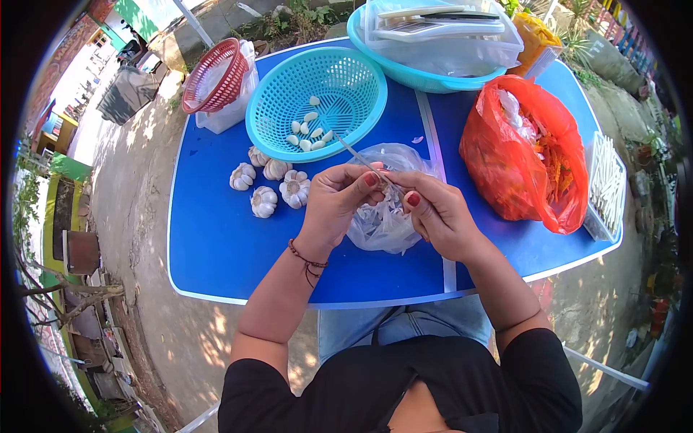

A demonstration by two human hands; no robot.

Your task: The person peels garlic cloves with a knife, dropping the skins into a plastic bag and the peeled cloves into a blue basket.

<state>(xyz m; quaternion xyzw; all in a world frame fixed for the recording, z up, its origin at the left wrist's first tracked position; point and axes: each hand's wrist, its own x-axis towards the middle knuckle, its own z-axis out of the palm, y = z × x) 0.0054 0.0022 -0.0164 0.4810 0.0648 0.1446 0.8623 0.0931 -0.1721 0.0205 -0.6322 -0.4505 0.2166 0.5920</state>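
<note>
Grey metal catches the light here: a slim, straight blade (352, 149), seemingly pinched at its lower end by the fingers of the right hand (449, 222), is held above a clear, crumpled plastic bag (379, 237) on the blue, white-edged surface (231, 263). Close against it, thumb and fingertips of the left hand (333, 193) are pressed together, and between the two hands a small, pale, papery piece (390, 192) is glimpsed, mostly hidden; by the left, it seems, it is being pinched.

Light and stiff, the blade is judged best gripped at that lower end, clear of any edge. Lightness is expected of the papery piece too, with a brittle skin and perhaps a slippery inside, so its sides are best taken, gently.

Now the direction: the blade's long axis is slanted, its far end aimed up and left, overlapping in view the near rim of the round turquoise plastic basket (372, 83). The piece's own axis cannot be told.
</note>
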